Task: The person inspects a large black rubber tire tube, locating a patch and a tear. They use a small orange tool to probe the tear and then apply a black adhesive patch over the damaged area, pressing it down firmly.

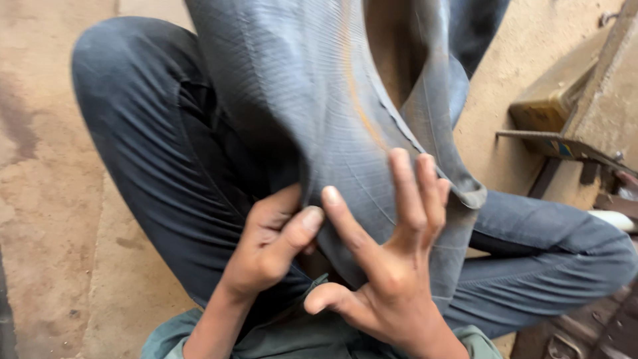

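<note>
Fingers (407,193) of the right hand (389,272) spread wide against a ribbed, limp rubber inner tube (312,100). Left hand (269,242) pinches its folded edge over dark trousers (146,133).

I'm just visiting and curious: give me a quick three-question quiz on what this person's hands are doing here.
1. True or false: the left hand pinches a fold of the grey rubber inner tube.
2. How does the right hand meet the tube: A) clenched in a fist, B) fingers spread flat against it, C) not touching?
3. Over what is the tube draped?

Key
1. True: thumb and fingers close on the rubber.
2. B: its fingers lie spread on the ribbed surface.
3. The person's lap, over dark trousers, above the concrete floor.
</note>
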